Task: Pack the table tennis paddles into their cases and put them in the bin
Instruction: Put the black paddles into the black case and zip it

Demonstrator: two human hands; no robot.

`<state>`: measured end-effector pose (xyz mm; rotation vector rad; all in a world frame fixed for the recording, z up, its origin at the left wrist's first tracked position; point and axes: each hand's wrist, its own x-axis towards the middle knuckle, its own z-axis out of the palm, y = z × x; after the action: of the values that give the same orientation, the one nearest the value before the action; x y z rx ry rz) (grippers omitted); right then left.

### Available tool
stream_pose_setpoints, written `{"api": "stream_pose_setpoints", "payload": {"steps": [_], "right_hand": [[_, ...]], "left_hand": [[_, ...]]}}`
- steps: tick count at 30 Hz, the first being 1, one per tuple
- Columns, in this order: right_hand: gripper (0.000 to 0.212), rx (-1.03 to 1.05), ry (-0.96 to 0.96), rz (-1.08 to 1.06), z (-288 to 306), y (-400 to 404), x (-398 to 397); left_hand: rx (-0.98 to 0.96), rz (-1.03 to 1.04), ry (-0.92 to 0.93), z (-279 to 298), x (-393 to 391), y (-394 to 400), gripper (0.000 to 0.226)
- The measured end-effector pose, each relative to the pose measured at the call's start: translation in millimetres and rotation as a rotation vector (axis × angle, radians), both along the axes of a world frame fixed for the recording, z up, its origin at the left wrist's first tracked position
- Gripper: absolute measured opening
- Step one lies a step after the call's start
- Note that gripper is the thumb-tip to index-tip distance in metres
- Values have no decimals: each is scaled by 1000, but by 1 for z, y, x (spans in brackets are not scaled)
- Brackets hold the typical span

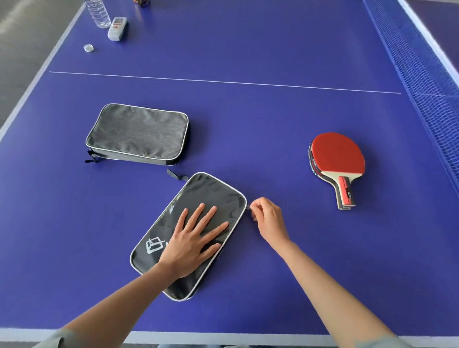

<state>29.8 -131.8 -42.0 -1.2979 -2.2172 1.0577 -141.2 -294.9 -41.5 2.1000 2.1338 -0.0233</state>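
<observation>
Item: black case (212, 199), soft fabric with pale piping, flat on the blue table (277, 123) at its near edge. Likely light and floppy, so apt to slide unless pinned; best held flat by its panel and worked by the zipper pull.
Left hand (195, 235): spread, pressing the panel.
Right hand (267, 216): pinching the zipper pull (248, 208) at the case's right edge.
Grey case (137, 134): beyond the black case, to its left.
Paddles (336, 162): stacked, well right of the black case; rigid, handles the natural hold.
Bin: not seen.
</observation>
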Motion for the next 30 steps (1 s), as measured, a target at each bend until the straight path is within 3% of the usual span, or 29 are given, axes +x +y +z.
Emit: {"api": "stream_pose_setpoints", "payload": {"steps": [3,5,11,18,30], "right_hand": [[17,-48,40,-33,-5,-30,23],[18,-88,50,-46,-5,-51,35],[18,-152,36,22,-3,-103,55],[19,-114,50,135,-6,-120,71],[17,28,-28,229,-4,-52,60]], "left_hand": [[-2,-217,18,5,-29,-1,49],[21,-219,-15,11,-34,3,47],[12,280,-221,11,24,35,48],[-14,162,22,-6,52,31,61],[42,146,55,-17,53,25,61]]}}
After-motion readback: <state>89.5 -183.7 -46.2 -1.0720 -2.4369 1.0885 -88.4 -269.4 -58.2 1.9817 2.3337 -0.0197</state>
